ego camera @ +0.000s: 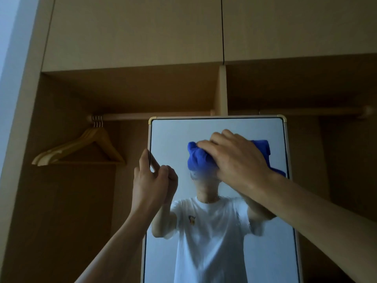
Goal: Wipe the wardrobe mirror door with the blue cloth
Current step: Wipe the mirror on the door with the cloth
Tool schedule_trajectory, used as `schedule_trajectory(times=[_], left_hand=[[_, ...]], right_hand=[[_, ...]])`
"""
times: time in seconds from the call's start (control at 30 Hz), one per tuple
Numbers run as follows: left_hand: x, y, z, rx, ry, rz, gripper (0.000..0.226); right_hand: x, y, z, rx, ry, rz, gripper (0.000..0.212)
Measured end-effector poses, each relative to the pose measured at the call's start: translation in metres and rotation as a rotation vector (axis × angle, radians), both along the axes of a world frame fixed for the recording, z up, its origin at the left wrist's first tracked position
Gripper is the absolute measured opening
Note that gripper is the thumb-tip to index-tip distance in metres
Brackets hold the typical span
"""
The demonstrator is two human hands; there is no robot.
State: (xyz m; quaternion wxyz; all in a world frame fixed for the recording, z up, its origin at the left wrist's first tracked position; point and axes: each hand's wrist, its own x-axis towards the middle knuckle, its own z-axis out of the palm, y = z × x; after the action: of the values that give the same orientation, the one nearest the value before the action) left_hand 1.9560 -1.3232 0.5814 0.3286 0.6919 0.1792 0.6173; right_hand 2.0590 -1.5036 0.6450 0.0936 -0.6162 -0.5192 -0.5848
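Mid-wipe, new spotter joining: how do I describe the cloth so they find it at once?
Find the tall framed mirror standing before the open wooden wardrobe. Near its top, the right hand holds a bunched cloth against the glass. It is the only vivid blue thing here, amid beige wood and pale glass.

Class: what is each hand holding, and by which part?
The left hand grips the mirror by its left edge, near the top. The right hand holds the blue cloth by its bunched middle.
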Motion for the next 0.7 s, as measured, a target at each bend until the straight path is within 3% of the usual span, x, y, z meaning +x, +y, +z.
schedule_trajectory(times=[0.17,0.37,0.47,0.7], left_hand=[[-0.001,-0.008,-0.006,-0.017,-0.005,0.013,0.069],[-0.003,-0.016,-0.013,-0.030,0.004,0.012,0.073],[-0.002,-0.020,-0.013,-0.041,0.014,0.032,0.073],[0.000,-0.022,-0.012,-0.052,0.042,0.073,0.074]], right_hand=[[0.006,-0.005,-0.006,-0.049,0.021,0.018,0.037],[0.014,-0.019,0.046,0.165,-0.005,0.005,0.050],[0.017,-0.023,0.060,0.213,-0.015,-0.007,0.047],[0.019,-0.022,0.034,0.144,-0.013,-0.012,0.044]])
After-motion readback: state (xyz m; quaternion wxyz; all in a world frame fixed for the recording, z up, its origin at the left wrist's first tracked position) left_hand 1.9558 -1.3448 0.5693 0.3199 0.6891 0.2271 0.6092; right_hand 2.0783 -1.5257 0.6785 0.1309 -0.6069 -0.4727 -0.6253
